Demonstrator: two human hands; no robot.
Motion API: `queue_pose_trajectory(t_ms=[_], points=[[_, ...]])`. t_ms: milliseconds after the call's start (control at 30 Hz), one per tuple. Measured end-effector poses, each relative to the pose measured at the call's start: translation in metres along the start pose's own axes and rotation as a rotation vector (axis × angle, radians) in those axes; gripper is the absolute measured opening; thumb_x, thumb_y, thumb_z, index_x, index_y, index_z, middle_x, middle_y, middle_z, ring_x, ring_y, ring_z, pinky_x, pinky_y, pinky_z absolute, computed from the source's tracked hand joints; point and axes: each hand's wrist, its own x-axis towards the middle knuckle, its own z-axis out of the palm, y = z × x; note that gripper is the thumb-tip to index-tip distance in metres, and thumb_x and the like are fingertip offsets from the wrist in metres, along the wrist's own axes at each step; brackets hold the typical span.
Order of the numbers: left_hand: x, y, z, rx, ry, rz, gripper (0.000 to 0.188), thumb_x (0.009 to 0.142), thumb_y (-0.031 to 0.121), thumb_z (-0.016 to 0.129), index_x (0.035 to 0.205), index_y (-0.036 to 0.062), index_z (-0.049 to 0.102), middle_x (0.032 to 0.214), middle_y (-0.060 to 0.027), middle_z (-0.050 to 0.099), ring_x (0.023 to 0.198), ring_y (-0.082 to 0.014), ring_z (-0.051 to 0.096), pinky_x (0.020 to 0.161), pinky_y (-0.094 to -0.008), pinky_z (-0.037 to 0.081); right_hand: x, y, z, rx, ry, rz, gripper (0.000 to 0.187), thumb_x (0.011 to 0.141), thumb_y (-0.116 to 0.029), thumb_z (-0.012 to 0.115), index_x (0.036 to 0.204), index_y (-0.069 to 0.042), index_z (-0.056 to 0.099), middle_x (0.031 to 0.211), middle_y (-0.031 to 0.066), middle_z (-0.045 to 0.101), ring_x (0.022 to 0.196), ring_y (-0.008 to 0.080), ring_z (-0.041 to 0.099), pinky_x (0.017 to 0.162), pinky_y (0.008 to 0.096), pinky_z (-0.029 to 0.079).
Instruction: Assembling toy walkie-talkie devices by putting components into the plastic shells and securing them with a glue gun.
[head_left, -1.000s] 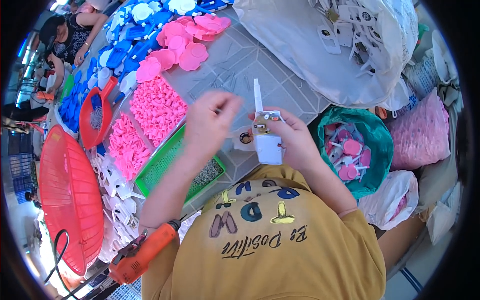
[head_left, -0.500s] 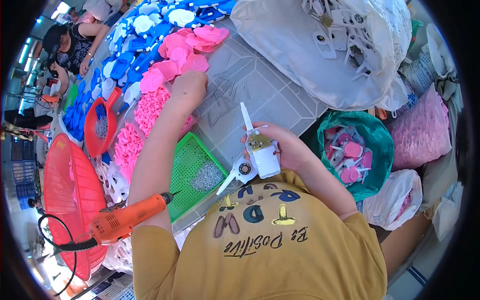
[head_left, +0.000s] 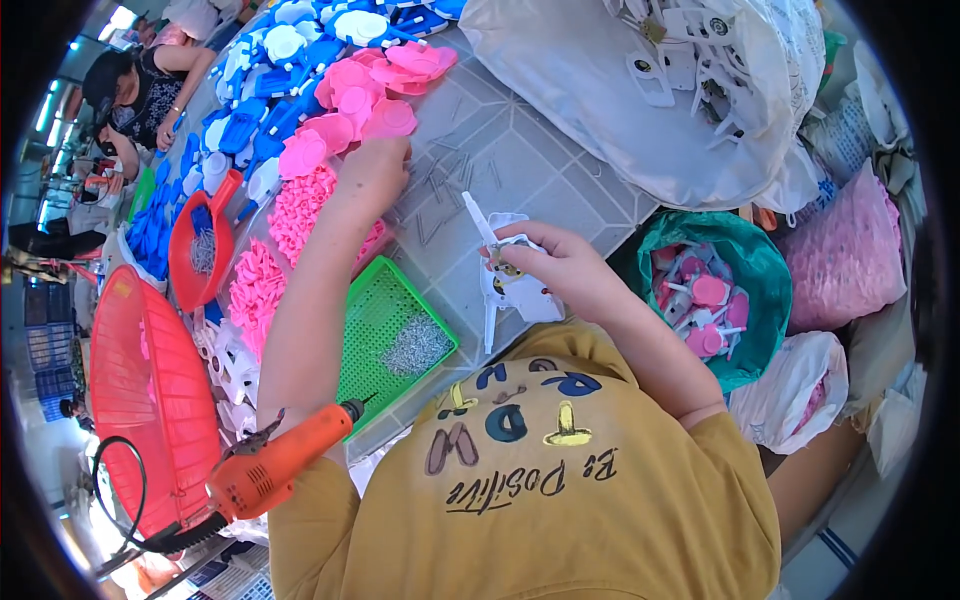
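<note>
My right hand [head_left: 560, 262] grips a white plastic assembly [head_left: 525, 300] over the table, with the thumb across its metal-coloured mechanism. Long narrow white prongs stick out from that assembly at the top and bottom. My left hand [head_left: 378, 175] reaches to the edge of the pink round plastic parts [head_left: 355, 100], above a pile of small pink pieces [head_left: 303, 218]. Its fingers are hidden from view. Loose thin metal pins [head_left: 440, 190] lie on the tiled tabletop beside it. In front of my left upper arm hangs an orange electric screwdriver [head_left: 285, 462].
A green basket [head_left: 352, 395] holds small metal screws. Blue and white parts [head_left: 250, 130] are heaped far left, near a red scoop [head_left: 182, 270]. A white sack [head_left: 560, 100] and a green bag [head_left: 770, 270] of pink-white parts lie right. Another person [head_left: 150, 95] works far left.
The white assembly has turned in my right hand, and my thumb now lies across it. My left hand has shifted only slightly. The hanging screwdriver has swung a little to the right.
</note>
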Motion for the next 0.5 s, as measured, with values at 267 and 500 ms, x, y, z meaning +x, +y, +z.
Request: queue_pose_trajectory(t_ms=[267, 500], points=[[-0.020, 0.024, -0.031, -0.348, 0.032, -0.030, 0.028, 0.078, 0.004, 0.066, 0.106, 0.0008, 0.068, 0.091, -0.0123, 0.070, 0.086, -0.0240, 0.069, 0.079, -0.0349, 0.054, -0.001, -0.012, -0.004, 0.127, 0.010, -0.028, 0.037, 0.095, -0.013, 0.052, 0.130, 0.000, 0.055, 0.111, 0.0100, 0.068, 0.104, 0.0194, 0.066, 0.089, 0.0335, 0.053], [-0.071, 0.067, -0.038, -1.415, -0.064, -0.121, 0.022, 0.087, 0.006, 0.068, 0.108, 0.0008, 0.066, 0.095, -0.0065, 0.069, 0.086, -0.0157, 0.067, 0.079, -0.0281, 0.052, 0.023, -0.003, -0.009, 0.538, -0.166, -0.009, 0.042, 0.090, -0.015, 0.054, 0.126, 0.005, 0.052, 0.112, 0.0153, 0.065, 0.104, 0.0267, 0.067, 0.091, 0.0400, 0.055]])
